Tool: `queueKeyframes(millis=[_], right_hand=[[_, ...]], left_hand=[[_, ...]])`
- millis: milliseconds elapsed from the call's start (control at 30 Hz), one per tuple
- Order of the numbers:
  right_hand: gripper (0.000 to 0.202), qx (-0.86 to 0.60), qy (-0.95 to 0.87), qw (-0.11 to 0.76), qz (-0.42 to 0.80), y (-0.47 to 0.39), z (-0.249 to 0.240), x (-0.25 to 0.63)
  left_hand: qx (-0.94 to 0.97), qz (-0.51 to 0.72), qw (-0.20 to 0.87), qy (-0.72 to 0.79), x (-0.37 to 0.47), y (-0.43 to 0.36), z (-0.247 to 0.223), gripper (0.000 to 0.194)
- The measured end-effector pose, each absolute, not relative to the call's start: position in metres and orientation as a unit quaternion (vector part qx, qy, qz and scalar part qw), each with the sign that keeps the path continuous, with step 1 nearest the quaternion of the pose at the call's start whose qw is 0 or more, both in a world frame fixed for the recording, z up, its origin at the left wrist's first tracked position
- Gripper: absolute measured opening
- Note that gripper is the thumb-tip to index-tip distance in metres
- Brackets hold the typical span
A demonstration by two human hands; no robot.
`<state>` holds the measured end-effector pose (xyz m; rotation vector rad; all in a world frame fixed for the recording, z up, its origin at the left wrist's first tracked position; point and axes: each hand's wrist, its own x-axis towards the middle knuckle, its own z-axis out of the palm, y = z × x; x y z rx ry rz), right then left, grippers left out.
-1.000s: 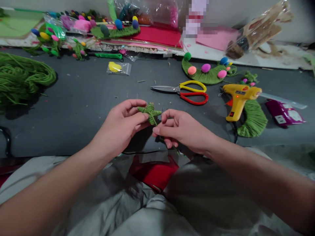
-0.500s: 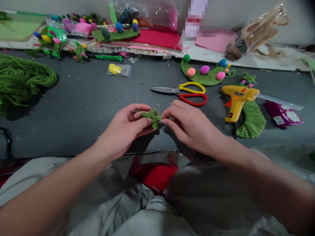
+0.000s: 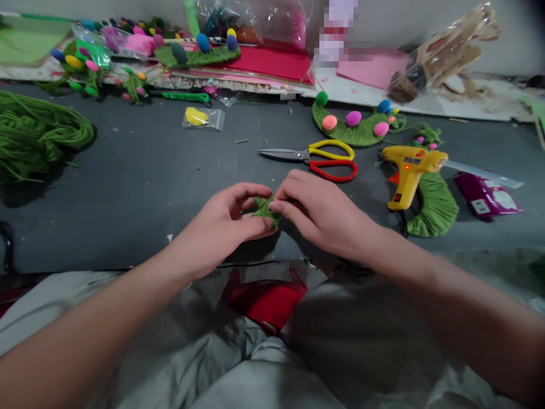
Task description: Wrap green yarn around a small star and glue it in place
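Between my two hands is a small star (image 3: pixel 264 209) wrapped in green yarn, held above the front part of the grey table. My left hand (image 3: pixel 232 218) grips it from the left, thumb in front and fingers curled behind. My right hand (image 3: pixel 313 207) pinches at the star's right side with thumb and forefinger; its fingertips cover part of it. Just beyond my right hand lie scissors (image 3: pixel 304 154) with one yellow and one red handle. Farther right, a yellow glue gun (image 3: pixel 409 170) with a lit orange light rests by a green yarn-wrapped crescent (image 3: pixel 436 207).
A heap of green yarn (image 3: pixel 42 136) lies at the left. Toward the back are a small bag with a yellow piece (image 3: pixel 198 117), a crescent with coloured balls (image 3: pixel 351 128) and a green cutter (image 3: pixel 185 96). A purple packet (image 3: pixel 485 196) sits at the right.
My right hand has moved left, from the star's tip onto its body. The star is turned slightly in my left hand, which has shifted a little to the right.
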<state>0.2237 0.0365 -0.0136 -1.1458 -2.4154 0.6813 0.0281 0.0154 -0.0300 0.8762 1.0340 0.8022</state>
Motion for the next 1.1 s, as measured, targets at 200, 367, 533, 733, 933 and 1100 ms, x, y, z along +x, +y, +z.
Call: queueKeyframes(millis=[200,367,533,733,933,1100], right_hand=[[0.017,-0.429,-0.849,0.197,0.237,0.035,-0.011,0.222],[0.017,-0.442,-0.838,0.214,0.238,0.034,-0.012,0.220],[0.017,-0.460,-0.831,0.213,0.227,0.032,-0.010,0.216],[0.014,-0.452,-0.839,0.206,0.223,0.032,-0.006,0.218],[0.020,-0.406,-0.861,0.187,0.243,0.036,0.000,0.231],[0.014,-0.386,-0.870,0.197,0.234,0.036,0.000,0.232]], left_hand=[[0.387,0.361,0.703,0.475,0.031,0.016,-0.032,0.037],[0.396,0.365,0.695,0.477,0.032,0.016,-0.034,0.042],[0.393,0.382,0.695,0.466,0.033,0.016,-0.040,0.037],[0.391,0.394,0.686,0.470,0.033,0.019,-0.043,0.035],[0.396,0.394,0.680,0.475,0.031,0.020,-0.041,0.033],[0.387,0.389,0.682,0.484,0.032,0.021,-0.039,0.031]])
